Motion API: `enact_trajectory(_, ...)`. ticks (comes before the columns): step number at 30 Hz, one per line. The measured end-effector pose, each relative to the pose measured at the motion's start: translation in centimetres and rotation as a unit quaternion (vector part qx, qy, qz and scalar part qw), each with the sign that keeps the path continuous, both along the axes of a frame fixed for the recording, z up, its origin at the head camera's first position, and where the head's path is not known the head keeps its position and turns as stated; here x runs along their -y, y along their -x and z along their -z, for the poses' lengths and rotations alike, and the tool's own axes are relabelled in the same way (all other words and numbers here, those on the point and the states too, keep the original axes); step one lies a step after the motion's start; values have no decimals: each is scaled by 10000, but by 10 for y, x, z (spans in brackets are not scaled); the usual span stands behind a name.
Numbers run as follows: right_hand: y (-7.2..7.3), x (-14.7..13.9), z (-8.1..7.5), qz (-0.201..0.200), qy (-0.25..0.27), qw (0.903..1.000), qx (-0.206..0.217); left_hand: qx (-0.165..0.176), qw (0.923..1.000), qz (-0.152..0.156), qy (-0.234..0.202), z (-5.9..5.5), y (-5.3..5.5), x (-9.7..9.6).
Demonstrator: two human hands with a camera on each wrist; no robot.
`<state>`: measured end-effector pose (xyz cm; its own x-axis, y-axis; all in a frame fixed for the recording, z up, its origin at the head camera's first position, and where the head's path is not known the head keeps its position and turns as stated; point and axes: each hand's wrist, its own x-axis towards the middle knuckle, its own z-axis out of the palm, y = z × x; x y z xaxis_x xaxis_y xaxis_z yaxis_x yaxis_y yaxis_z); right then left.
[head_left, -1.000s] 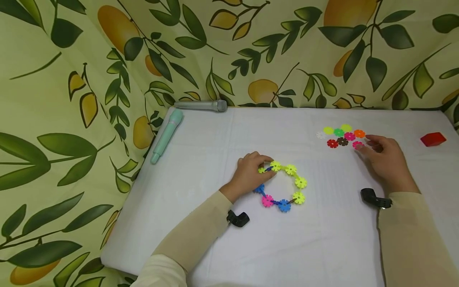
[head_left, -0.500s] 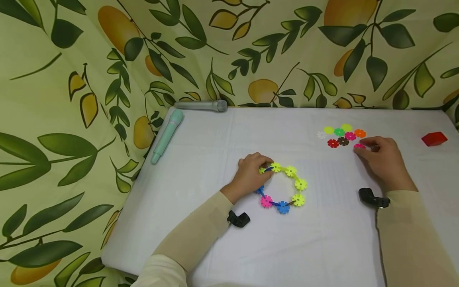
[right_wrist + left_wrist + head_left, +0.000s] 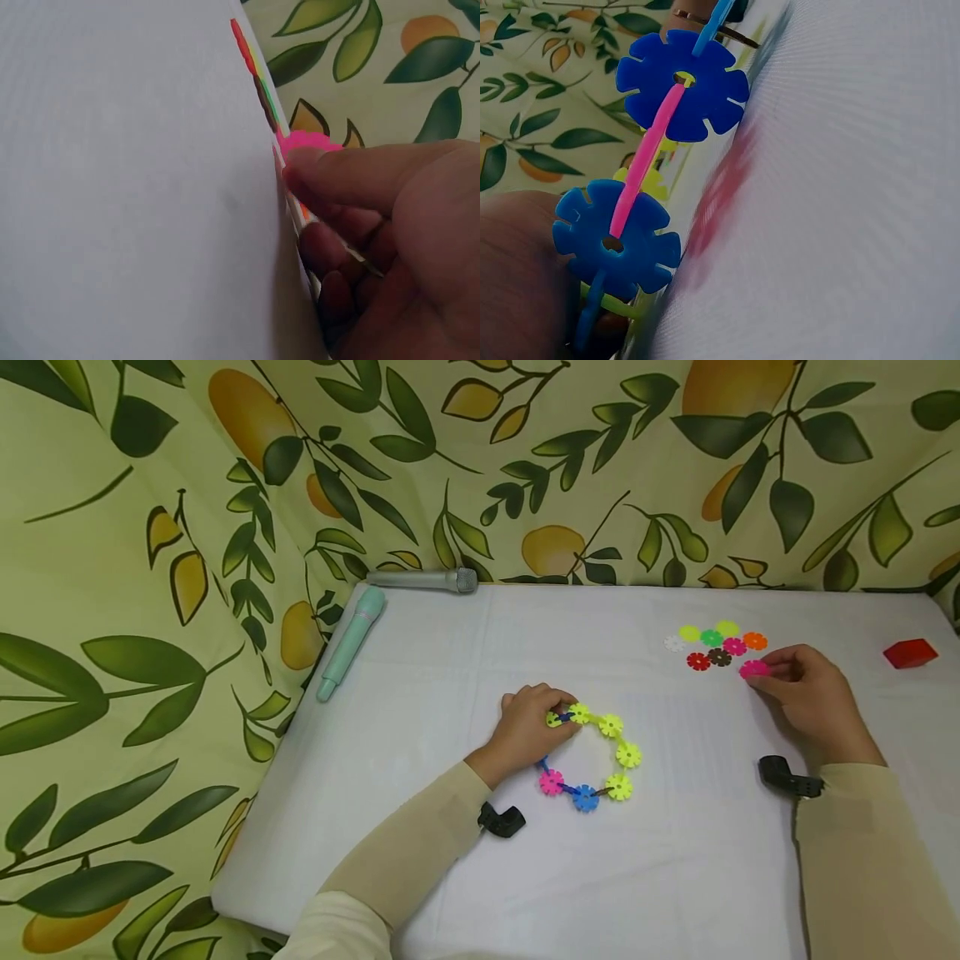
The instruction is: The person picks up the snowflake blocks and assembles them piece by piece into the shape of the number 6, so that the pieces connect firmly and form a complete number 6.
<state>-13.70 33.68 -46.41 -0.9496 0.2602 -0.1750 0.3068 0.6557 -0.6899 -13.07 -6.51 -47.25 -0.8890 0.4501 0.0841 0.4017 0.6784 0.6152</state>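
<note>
My left hand (image 3: 528,722) grips the upper left of a ring of interlocking snowflake discs (image 3: 628,755), covering part of it. Yellow, blue and pink notched discs make up this chain, some face-on, others edge-on. In the left wrist view, two blue discs (image 3: 682,86) are joined by a pink disc (image 3: 646,161) slotted between them. Over at the right, my right hand (image 3: 813,702) pinches a single pink snowflake disc (image 3: 753,669) between thumb and fingers. The right wrist view has the pink disc (image 3: 307,140) sticking out beyond the thumb, its other side hidden.
Several loose discs, among them a brown disc (image 3: 720,657) and an orange disc (image 3: 755,641), lie just left of my right hand. A red block (image 3: 910,653) sits far right. A grey microphone (image 3: 423,580) and a mint-green microphone (image 3: 351,643) lie at the table's left corner.
My right fingers have closed on the pink disc and drawn it slightly away from the loose discs. The ring has shifted and turned a little in my left hand.
</note>
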Motion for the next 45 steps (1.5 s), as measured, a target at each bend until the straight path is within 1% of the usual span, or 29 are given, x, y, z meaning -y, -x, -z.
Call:
enact_trajectory(4, 1, 10, -1, 124, 258, 9994, -170, -139, 9998, 109, 51, 2, 0, 0)
enact_trajectory(7, 2, 22, -4, 6, 500, 9985, -241, -189, 9997, 180, 38, 2, -1, 0)
enact_trajectory(9, 2, 32, -6, -270, 597, 9975, -270, -183, 9996, 201, 29, 2, 0, 0)
enact_trajectory(11, 3, 43, -8, -640, 629, 9955, -317, -174, 9996, 211, 56, 1, 0, 0)
enact_trajectory(16, 2, 77, -10, -1566, 644, 9847, -409, -213, 9994, 223, 134, -1, -1, 1)
enact_trajectory(20, -1, 103, -11, -2212, 657, 9727, -266, -224, 9994, 218, 142, -1, -1, 0)
enact_trajectory(23, -4, 117, -9, -2644, 646, 9621, -185, -230, 9994, 212, 145, 0, -1, -1)
enact_trajectory(25, -6, 124, -8, -2895, 647, 9547, -233, -255, 9993, 220, 156, 1, -1, -1)
enact_trajectory(27, -7, 130, -8, -3063, 644, 9492, -318, -284, 9992, 232, 165, 1, -1, -1)
enact_trajectory(31, -9, 136, -8, -3192, 725, 9440, -408, -325, 9990, 265, 157, 2, 0, 0)
enact_trajectory(38, -10, 137, -6, -3182, 778, 9432, -550, -338, 9989, 296, 120, 0, -1, 1)
enact_trajectory(45, -10, 138, -3, -3361, 855, 9354, -682, -297, 9987, 391, 107, -1, -1, 1)
